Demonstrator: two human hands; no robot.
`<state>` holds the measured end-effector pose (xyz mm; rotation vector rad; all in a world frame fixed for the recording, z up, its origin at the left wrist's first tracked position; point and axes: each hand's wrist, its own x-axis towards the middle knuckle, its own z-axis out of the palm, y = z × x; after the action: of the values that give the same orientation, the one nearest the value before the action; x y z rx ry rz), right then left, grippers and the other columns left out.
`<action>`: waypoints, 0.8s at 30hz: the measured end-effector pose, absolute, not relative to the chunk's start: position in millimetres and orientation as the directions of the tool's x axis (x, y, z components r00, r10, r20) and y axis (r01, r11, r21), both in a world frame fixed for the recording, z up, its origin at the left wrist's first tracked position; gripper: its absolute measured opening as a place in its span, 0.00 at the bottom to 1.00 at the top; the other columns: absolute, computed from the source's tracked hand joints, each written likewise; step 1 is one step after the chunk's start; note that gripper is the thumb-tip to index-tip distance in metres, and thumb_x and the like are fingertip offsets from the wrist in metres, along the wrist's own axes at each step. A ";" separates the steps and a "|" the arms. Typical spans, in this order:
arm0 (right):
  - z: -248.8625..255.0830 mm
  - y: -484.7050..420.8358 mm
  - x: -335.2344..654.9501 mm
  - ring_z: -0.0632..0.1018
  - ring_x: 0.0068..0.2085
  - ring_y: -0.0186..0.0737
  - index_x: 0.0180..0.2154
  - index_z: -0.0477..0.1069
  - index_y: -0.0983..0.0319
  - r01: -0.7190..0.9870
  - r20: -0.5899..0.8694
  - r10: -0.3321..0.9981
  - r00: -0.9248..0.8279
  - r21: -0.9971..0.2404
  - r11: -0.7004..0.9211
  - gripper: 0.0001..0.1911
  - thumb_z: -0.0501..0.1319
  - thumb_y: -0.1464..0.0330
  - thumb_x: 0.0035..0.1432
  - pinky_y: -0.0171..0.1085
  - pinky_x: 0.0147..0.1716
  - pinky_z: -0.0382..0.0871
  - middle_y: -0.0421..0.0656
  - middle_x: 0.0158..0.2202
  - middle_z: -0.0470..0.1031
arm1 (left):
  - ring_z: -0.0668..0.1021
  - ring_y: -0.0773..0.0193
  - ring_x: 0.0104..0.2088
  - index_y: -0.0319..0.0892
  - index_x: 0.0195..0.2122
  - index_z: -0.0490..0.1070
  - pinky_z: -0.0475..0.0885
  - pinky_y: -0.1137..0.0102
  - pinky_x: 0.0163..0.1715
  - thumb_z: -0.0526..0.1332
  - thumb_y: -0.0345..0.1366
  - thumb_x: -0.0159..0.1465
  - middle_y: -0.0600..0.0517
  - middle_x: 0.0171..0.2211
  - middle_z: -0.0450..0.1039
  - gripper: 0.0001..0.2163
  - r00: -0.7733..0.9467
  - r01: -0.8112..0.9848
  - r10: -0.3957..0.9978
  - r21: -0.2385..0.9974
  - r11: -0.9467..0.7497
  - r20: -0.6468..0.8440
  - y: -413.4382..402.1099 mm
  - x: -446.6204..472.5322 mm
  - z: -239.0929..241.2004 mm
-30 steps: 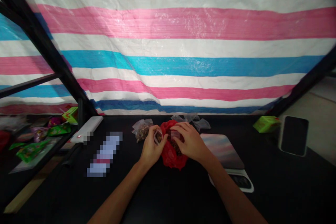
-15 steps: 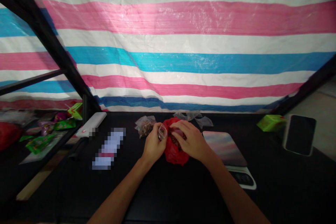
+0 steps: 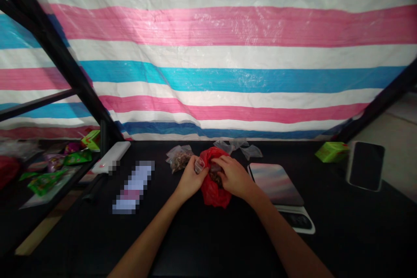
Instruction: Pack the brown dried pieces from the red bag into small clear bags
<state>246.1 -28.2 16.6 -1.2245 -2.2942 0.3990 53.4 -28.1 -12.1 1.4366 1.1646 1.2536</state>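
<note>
A red plastic bag (image 3: 213, 191) with small brown pieces inside lies open at the middle of the black table (image 3: 208, 243). My left hand (image 3: 189, 179) is closed on a small clear bag (image 3: 198, 165) at the red bag's left edge. My right hand (image 3: 233, 176) rests with bent fingers in the mouth of the red bag, on the brown pieces; what its fingertips pinch is hidden. A filled clear bag (image 3: 177, 158) of brown pieces lies just left of my left hand.
Empty clear bags (image 3: 239, 147) lie behind the red bag. A digital scale (image 3: 280, 189) sits at the right, with a green box (image 3: 330, 152) and a dark phone (image 3: 365, 165) further right. A white power bank (image 3: 110, 157), a blurred slip and a shelf of green packets (image 3: 45, 180) are at the left. A striped tarp hangs behind.
Both hands stay at the red bag. My right hand's fingers have dipped a little deeper into its mouth; the view shifted slightly.
</note>
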 end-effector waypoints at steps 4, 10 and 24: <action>12.2 -27.9 246.2 0.77 0.52 0.46 0.50 0.74 0.59 0.655 0.259 0.857 -0.445 -0.558 0.509 0.24 0.58 0.81 0.53 0.42 0.56 0.68 0.47 0.51 0.75 | 0.72 0.68 0.29 0.43 0.34 0.64 0.67 0.73 0.34 0.70 0.39 0.55 0.59 0.28 0.67 0.14 -0.033 -0.023 0.997 0.997 -0.077 0.076 -24.1 52.3 -11.0; 8.3 -26.1 246.5 0.78 0.48 0.44 0.45 0.73 0.58 0.587 0.260 0.878 -0.401 -0.663 0.464 0.25 0.58 0.84 0.47 0.41 0.51 0.71 0.45 0.47 0.76 | 0.74 0.67 0.31 0.43 0.36 0.66 0.69 0.72 0.34 0.70 0.40 0.55 0.57 0.30 0.71 0.14 -0.077 -0.181 0.996 0.983 0.034 -0.049 -25.1 50.7 -12.6; 4.6 -21.8 236.2 0.81 0.43 0.44 0.44 0.75 0.61 0.467 0.231 0.952 -0.202 -0.831 0.301 0.20 0.57 0.83 0.51 0.43 0.46 0.76 0.46 0.43 0.79 | 0.71 0.67 0.31 0.43 0.35 0.67 0.66 0.73 0.36 0.67 0.36 0.57 0.58 0.29 0.67 0.10 0.077 -0.065 0.993 0.994 -0.086 0.091 -27.4 49.9 -4.5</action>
<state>236.2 -21.8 4.6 -1.2757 -1.8047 0.8011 49.9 -27.4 -4.5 1.2646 1.0617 1.2424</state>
